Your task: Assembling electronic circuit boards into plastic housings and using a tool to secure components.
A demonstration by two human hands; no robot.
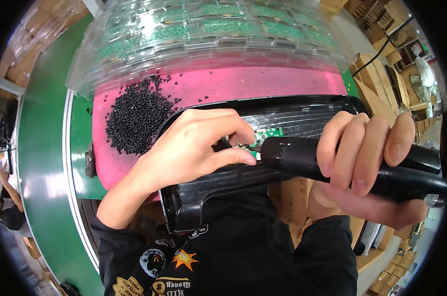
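A long black plastic housing (307,111) lies open side up in front of me. Inside it is a small green circuit board (270,132), partly covered by my left hand. My left hand (198,143) reaches in with thumb and forefinger closed around the spot at the driver's tip. Whatever is between those fingertips is too small and hidden to make out. My right hand (366,153) wraps round a black cylindrical power screwdriver (300,155), held nearly level and pointing left. Its front end meets the board beside my left thumb.
A heap of small black screws (134,116) sits at the left on a pink mat (263,81), some scattered. Stacked clear trays (208,37) with green boards stand behind. A green surface (45,163) runs along the left, cardboard boxes (381,84) at right. Another person (11,207) appears far left.
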